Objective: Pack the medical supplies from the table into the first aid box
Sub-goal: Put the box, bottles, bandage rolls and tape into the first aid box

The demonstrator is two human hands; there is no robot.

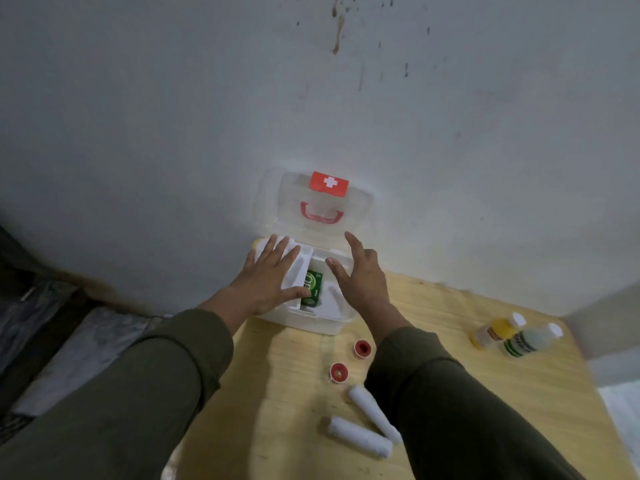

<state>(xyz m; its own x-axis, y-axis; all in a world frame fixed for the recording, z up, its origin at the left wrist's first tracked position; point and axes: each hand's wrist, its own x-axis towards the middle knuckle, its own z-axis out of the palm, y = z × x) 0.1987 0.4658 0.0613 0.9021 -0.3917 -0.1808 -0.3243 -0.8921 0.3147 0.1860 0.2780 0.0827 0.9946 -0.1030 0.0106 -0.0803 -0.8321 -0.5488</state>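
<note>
Translucent plastic first aid box (304, 320), green carton (312, 288) inside, wooden table (467, 393).

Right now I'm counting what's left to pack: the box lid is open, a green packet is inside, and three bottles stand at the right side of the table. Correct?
Not quite. The head view shows two bottles at the right, not three: a yellow bottle and a green-labelled bottle. The rest holds: the box has its lid open and the green packet is inside.

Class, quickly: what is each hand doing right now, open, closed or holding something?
Left hand: open, flat on the first aid box, holding nothing.
Right hand: open, fingers spread, holding nothing.
</note>
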